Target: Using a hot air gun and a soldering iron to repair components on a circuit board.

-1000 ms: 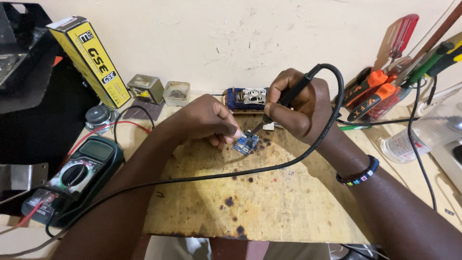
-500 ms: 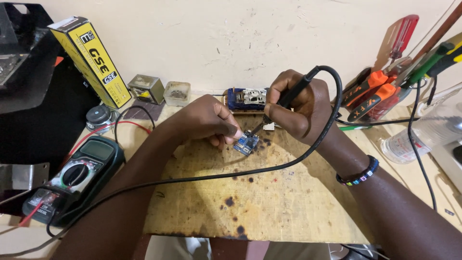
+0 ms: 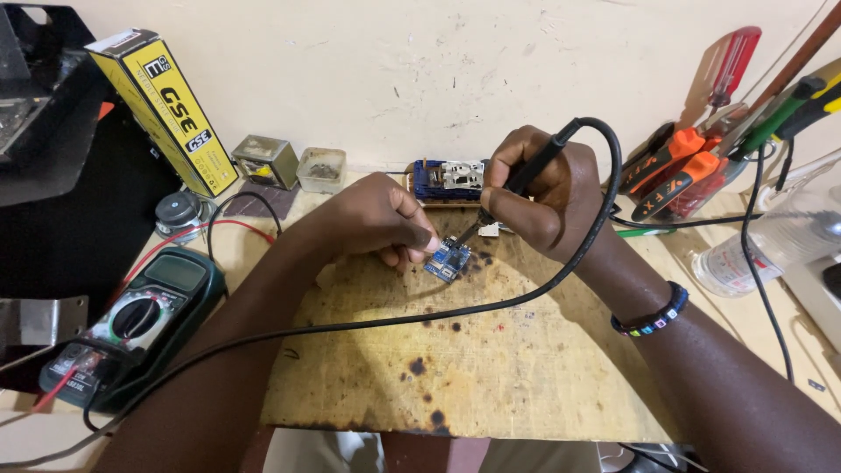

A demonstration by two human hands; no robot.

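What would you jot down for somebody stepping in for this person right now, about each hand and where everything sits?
Left hand: fingertips pinning the small blue circuit board flat on the scorched wooden board.
Right hand: gripping the soldering iron, tip down at the board's upper edge; its black cord loops across the wood.
Green multimeter lies at far left, pliers at right.
Done: board placed and steadied. Left: which joints are finished is too small to tell.

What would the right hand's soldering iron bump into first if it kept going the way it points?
The right hand aims the soldering iron down and left. Its tip is already at the small blue circuit board, so probably that, then the left hand's fingertips.
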